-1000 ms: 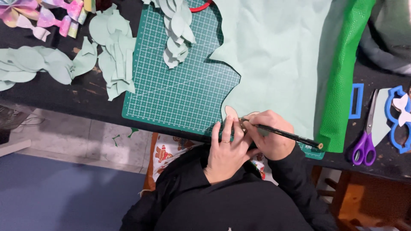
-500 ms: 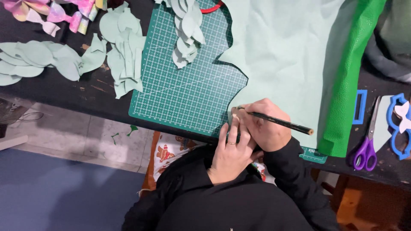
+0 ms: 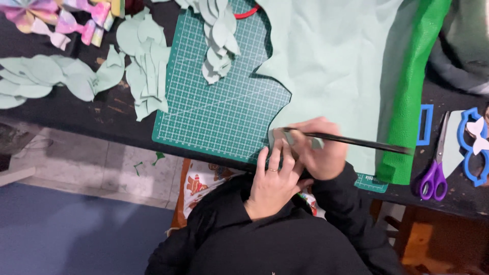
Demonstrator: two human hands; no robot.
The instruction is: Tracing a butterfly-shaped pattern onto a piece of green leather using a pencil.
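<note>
1. Head view: the left hand (image 3: pixel 272 183) lies flat, fingers spread, pressing a small pale template (image 3: pixel 279 138) onto the mint sheet (image 3: pixel 331 66) at the near edge of the cutting mat (image 3: pixel 224 102).
2. The right hand (image 3: pixel 318 147) is closed around a thin black tool (image 3: pixel 356 142), held like a pen. Its tip sits at the template, just above the left fingertips; the shaft runs out to the right, almost level, ending near the green roll (image 3: pixel 412 91).
3. The two hands touch, the right lying partly over the left, so both are equally near the template; the tool's long axis runs across the body, left to right.
4. Beyond the hands, cut mint shapes (image 3: pixel 219 35) lie on the mat and more (image 3: pixel 145 76) to its left.
5. Right of the right hand, past the roll, lie purple scissors (image 3: pixel 434 178) and blue stencils (image 3: pixel 471 147), well apart from the work.
</note>
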